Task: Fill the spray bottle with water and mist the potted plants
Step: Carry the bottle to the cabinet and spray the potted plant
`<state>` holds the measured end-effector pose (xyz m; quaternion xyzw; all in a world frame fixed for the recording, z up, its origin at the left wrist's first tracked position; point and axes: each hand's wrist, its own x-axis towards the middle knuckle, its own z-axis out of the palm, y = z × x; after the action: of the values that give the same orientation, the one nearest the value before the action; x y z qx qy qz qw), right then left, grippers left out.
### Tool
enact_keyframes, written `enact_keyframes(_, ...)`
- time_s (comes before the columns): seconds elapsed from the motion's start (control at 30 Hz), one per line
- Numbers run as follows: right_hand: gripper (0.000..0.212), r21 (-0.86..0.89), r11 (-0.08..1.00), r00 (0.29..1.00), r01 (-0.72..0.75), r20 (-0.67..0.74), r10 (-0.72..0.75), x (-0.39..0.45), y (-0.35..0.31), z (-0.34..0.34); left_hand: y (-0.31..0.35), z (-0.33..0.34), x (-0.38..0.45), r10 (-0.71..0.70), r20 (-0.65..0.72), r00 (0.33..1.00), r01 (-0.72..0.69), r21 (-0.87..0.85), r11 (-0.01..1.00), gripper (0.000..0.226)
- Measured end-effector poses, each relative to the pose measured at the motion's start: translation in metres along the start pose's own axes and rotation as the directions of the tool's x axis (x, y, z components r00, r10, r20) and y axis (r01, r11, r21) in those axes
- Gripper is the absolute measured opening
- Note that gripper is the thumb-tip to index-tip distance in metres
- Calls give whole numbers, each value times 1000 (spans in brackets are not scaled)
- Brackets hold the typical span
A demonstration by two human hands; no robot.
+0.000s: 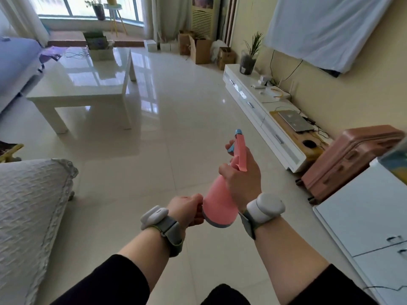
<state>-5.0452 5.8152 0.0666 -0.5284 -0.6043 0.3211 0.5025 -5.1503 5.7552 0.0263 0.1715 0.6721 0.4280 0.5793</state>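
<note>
Pink plastic spray bottle (217, 201) tilted, nozzle fwd toward potted plant on white TV cabinet (250, 59); R hand (241, 176) wraps its neck, L hand (187, 208) grips its base.

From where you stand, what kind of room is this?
Most likely a home living room. A low white coffee table stands on the tiled floor, a long TV cabinet runs along the right wall with a potted plant on it, and a sofa sits at the left.

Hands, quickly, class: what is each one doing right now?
Left hand: grips the base of the pink spray bottle.
Right hand: grips the bottle's neck, at the trigger.
</note>
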Motion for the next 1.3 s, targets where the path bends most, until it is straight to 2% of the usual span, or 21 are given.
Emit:
enact_keyframes(0.13, 48, 0, 1000, 999, -28, 26, 28, 64, 16, 24, 40, 12, 61, -11, 34, 999, 11, 5, 1000, 11)
enact_keyframes(0.27, 53, 169, 982, 982, -83, 180, 52, 128, 28, 33, 80, 30, 112, 7, 29, 1000, -7, 5, 1000, 13)
enact_keyframes(0.37, 53, 158, 983, 982, -96, 174, 68, 195, 41, 45, 122, 50, 158, 9, 32, 999, -8, -33, 999, 13)
enact_keyframes(0.5, 42, -29, 999, 999, 39, 38, -38, 253, 51, 65, 159, 70, 198, 14, 35, 999, -13, -28, 1000, 15)
enact_keyframes(0.53, 43, -27, 999, 999, 35, 42, -34, 271, 54, 68, 168, 75, 211, 17, 34, 999, -16, -26, 1000, 15)
enact_keyframes(0.67, 58, 119, 987, 977, -106, 195, 82, 326, 61, 79, 205, 90, 260, 2, 31, 1000, -2, -13, 1000, 16)
enact_keyframes(0.87, 54, 125, 982, 981, -143, 146, 124, 418, 80, 124, 267, 99, 347, 0, 56, 998, -1, 11, 1000, 17)
enact_keyframes(1.03, 55, 133, 984, 989, -122, 95, 110, 495, 86, 163, 331, 102, 418, 10, 89, 996, -15, 53, 998, 17)
enact_keyframes(1.2, 56, 123, 989, 996, -80, 50, 74, 569, 92, 200, 387, 105, 482, -3, 145, 989, -12, 104, 995, 28)
enact_keyframes(1.3, 52, 38, 998, 999, -49, -9, 50, 609, 100, 223, 414, 111, 523, -27, 155, 988, 13, 90, 996, 30)
